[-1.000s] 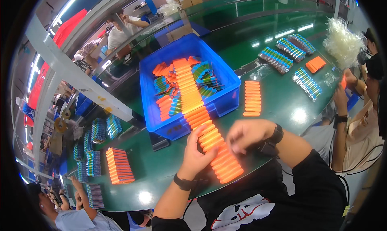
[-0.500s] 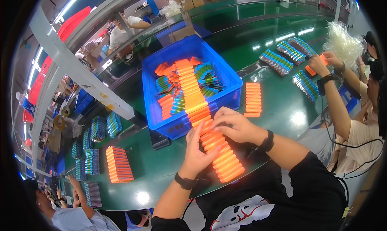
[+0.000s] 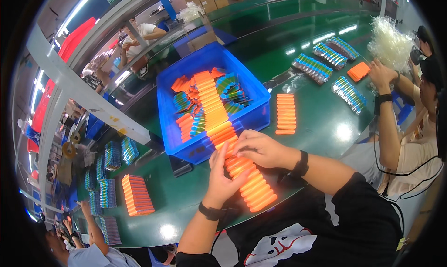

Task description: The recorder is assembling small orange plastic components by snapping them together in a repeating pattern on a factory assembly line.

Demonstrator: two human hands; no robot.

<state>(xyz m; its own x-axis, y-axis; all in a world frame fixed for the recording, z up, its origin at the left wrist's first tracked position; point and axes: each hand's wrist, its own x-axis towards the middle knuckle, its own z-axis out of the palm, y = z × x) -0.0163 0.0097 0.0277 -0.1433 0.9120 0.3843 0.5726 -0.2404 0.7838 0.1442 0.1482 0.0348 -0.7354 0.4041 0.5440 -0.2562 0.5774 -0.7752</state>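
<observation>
A long strip of bright orange tubes (image 3: 257, 190), joined side by side, runs from inside a blue plastic bin (image 3: 253, 120) over its near wall and down toward me. My left hand (image 3: 220, 179) grips the strip from its left side, thumb across the top and fingers along the edge. From the right, my right hand (image 3: 264, 148) pinches the strip close to the left fingertips. The fingers partly hide the tubes between them. Inside the bin lie more orange strips and blue-green ones (image 3: 228, 83). The strip's near end rests at the table edge.
A short orange strip (image 3: 286, 114) lies right of the bin. At left stand an orange-edged stack (image 3: 136, 195) and several blue-green stacks (image 3: 108, 192). Bundles (image 3: 313, 67) lie farther right near a co-worker's hands (image 3: 382, 76). A white post (image 3: 102, 99) slants along the left.
The view has shifted slightly. Both my hands keep their hold on the strip, with little movement. The co-worker at right has put an orange bundle down on the table.
</observation>
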